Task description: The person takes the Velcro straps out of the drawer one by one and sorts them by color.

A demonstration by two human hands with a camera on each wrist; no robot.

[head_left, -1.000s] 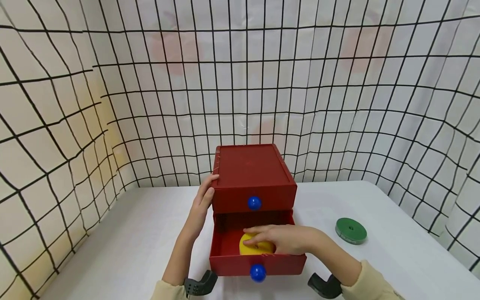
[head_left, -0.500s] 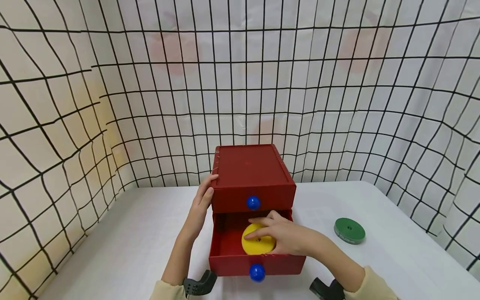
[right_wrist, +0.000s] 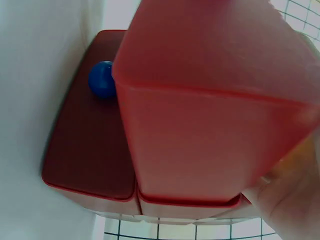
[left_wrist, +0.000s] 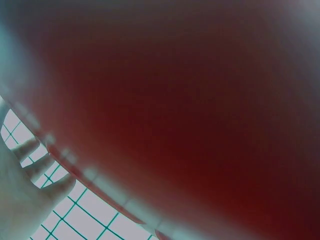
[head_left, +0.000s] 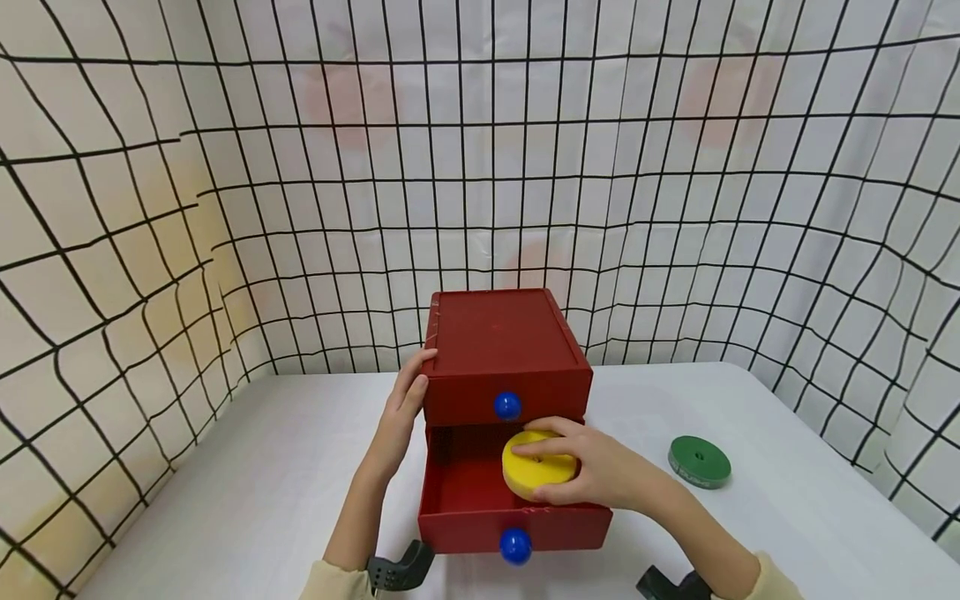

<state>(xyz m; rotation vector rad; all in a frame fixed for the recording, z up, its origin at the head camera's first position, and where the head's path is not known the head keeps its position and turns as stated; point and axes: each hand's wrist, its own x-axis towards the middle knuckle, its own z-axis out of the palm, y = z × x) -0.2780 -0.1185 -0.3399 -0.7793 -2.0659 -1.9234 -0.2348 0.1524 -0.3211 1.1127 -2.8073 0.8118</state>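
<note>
1. Head view: the right hand (head_left: 596,467) pinches a tilted yellow disc (head_left: 528,477) between thumb and fingers, in the opening of the red cabinet's (head_left: 498,333) pulled-out lower drawer (head_left: 465,531).
2. Left hand (head_left: 397,417), fingers spread, rests against the cabinet's left side.
3. Green disc (head_left: 699,462) lies right of the cabinet.
4. 2 blue knobs (head_left: 515,547) front the cabinet.

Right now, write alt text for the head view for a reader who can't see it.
A person's right hand grips a yellow disc in or just above the open lower drawer of a red two-drawer cabinet; their left hand touches its left side. A green disc lies to the right on a white table.
</note>
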